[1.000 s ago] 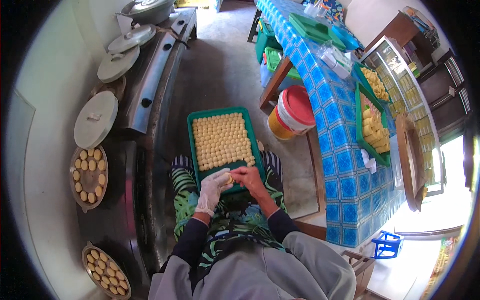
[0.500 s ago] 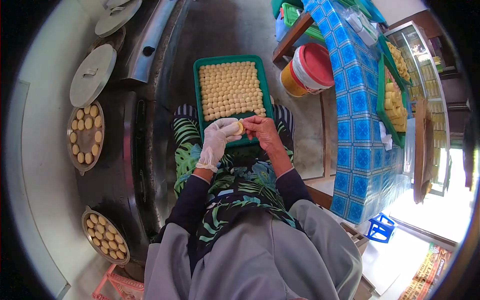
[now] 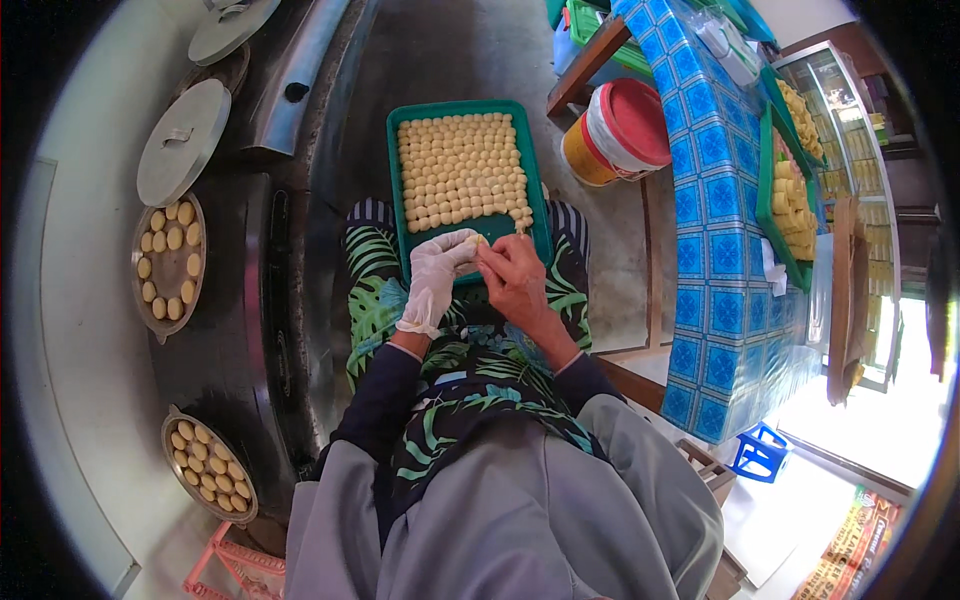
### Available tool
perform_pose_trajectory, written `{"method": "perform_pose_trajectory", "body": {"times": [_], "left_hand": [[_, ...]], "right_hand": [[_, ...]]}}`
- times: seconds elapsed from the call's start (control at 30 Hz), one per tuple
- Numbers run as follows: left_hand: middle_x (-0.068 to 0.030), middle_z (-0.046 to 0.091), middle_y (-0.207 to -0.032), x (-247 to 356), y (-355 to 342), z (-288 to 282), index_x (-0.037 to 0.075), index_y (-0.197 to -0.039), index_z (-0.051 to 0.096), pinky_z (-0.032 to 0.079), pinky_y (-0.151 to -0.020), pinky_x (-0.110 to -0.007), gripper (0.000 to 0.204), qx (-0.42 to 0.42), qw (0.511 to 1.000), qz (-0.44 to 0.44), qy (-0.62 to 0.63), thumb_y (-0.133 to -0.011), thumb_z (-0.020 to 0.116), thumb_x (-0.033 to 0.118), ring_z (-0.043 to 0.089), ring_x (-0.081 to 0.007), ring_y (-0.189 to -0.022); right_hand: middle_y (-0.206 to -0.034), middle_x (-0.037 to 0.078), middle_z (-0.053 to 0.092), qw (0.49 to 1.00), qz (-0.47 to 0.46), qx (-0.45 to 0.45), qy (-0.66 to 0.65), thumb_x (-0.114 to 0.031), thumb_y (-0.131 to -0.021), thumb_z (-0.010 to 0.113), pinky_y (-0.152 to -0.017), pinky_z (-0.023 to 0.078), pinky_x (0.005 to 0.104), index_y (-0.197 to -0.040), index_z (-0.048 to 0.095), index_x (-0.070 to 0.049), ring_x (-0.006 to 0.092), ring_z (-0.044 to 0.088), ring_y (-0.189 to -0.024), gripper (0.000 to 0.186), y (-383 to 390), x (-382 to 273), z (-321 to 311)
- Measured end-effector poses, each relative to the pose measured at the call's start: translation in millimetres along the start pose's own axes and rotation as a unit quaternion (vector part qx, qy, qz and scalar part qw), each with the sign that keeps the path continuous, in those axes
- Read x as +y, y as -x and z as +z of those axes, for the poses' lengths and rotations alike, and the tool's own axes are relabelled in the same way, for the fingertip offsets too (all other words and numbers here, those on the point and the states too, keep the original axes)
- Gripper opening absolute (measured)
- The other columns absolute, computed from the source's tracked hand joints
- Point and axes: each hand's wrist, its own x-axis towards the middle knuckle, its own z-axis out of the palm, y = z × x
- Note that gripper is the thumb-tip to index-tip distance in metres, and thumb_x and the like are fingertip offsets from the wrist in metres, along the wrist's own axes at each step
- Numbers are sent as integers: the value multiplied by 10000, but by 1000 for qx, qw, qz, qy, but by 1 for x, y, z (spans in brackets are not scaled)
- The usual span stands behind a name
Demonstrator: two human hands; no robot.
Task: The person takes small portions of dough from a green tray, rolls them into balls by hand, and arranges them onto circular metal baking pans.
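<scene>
A green tray (image 3: 394,165) rests across my lap, with rows of small pale dough balls (image 3: 460,165) filling most of it. Over its near edge, my gloved left hand (image 3: 433,278) pinches a small piece of yellowish dough (image 3: 478,241), mostly covered by the fingers. My bare right hand (image 3: 517,280) meets the left at that piece, its fingers bent and closed against it. The right knuckles lie just below a short column of dough balls at the tray's near right. The right fingertips are partly hidden.
On my left, a dark stove (image 3: 222,300) bears two round pans (image 3: 200,270) of small round cakes, and metal lids (image 3: 185,140) lie farther back. To the right stand a red-lidded bucket (image 3: 634,125) and a table with a blue checked cloth (image 3: 706,260), carrying green trays (image 3: 764,190) of yellow pastries.
My right hand has turned and its knuckles have come forward and right, toward the dough balls. The dough piece in my left fingers has become more covered. The tray stays in place.
</scene>
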Motion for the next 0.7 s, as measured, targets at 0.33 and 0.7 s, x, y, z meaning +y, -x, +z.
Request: {"method": "perform_pose_trajectory", "body": {"times": [0.33,0.7], "left_hand": [[-127,674,-1038,17,8,18,-52,-1202,602,572,-741,-298,381,-88,991,-58,-87,-860,674,102,679,-182,-849],[-91,666,-1024,15,4,15,-14,-1096,616,574,-781,-329,249,-66,995,-52,52,-879,661,98,670,-188,-897]], "right_hand": [[-735,1,650,740,442,-3,-508,-80,-787,727,-603,430,236,-889,702,-29,83,556,-634,117,-9,34,-7],[-1026,79,668,787,278,14,-550,-1,-804,688,-873,460,283,-985,697,34,147,607,-955,184,-14,12,-12]]}}
